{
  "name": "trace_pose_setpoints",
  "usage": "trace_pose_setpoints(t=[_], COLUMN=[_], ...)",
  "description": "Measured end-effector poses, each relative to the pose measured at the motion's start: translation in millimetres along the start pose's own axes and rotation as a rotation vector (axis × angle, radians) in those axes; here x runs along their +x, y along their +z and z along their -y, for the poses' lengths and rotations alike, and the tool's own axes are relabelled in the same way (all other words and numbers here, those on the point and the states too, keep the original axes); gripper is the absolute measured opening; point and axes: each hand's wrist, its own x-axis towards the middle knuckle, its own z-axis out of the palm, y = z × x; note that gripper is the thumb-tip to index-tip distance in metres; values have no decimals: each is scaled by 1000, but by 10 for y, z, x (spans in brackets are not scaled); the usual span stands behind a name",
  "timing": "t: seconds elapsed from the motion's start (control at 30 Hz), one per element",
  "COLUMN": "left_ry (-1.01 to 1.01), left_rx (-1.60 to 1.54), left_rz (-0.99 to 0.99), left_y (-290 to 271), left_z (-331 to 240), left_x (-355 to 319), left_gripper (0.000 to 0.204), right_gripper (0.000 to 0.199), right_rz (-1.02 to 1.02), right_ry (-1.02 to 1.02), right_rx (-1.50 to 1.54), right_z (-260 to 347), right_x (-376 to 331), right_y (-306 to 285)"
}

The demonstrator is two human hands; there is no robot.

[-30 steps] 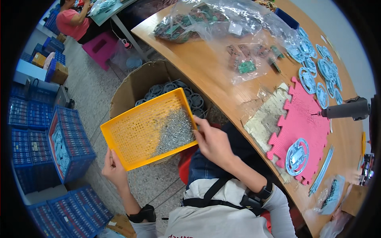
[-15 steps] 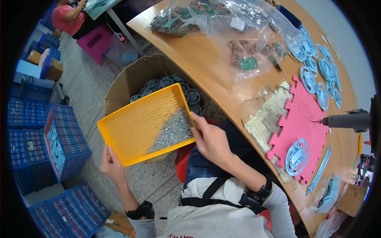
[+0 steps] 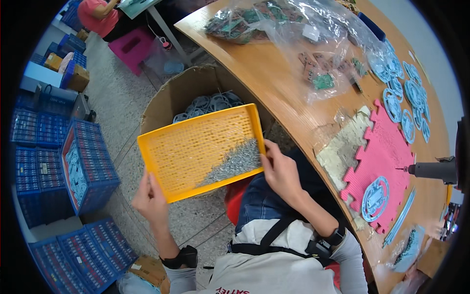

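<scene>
Between my two hands is a shallow yellow plastic tray (image 3: 186, 152) with a perforated-looking floor. A heap of small silvery screws or pins (image 3: 237, 161) lies in its right-hand corner; the pieces are too small to name surely. My left hand (image 3: 151, 198) grips the near left corner, thumb up on the rim. My right hand (image 3: 283, 169) is closed on the right short side. The tray hangs over a big round cardboard bin (image 3: 164, 100), whose pale blue-grey plastic rings (image 3: 208, 104) show past the tray's far edge.
The wooden table (image 3: 274, 88) curves along the right, bearing a pink foam mat (image 3: 379, 161), a blue plastic ring part (image 3: 375, 198), an electric screwdriver (image 3: 431, 170) and bagged circuit boards (image 3: 254, 22). Blue crates (image 3: 90, 166) stack at left. A person in pink (image 3: 100, 17) sits far left.
The view has shifted, so the surroundings sit further right. The tray is more level, and the metal heap has spread slightly along its near side. Both hands keep their hold.
</scene>
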Motion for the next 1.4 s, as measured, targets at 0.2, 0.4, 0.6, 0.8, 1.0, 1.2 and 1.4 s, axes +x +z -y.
trace_pose_setpoints(t=[0.2,0.4,0.6,0.8,1.0,1.2,1.4], left_ry=[74,90,118,123,104,-38,261], left_rx=[28,27,50,41,34,57,87], left_rz=[72,101,69,62,50,111,330], left_y=[-100,-230,-172,-235,-259,-542,-746], left_z=[-66,-103,-202,-189,-59,-65,-289], left_x=[42,245,194,144,35,161,962], left_gripper=[26,26,26,26,25,13,24], right_gripper=[31,24,23,21,16,10,9], right_rz=[70,81,53,79,161,139,173], right_ry=[50,51,21,76,5,-103,-300], right_rx=[40,71,67,71,41,0,-160], right_z=[-88,47,-26,-14,-26,230,443], right_x=[-59,-56,-26,-75,-43,19,108], right_y=[63,153,116,85,96,-29,-321])
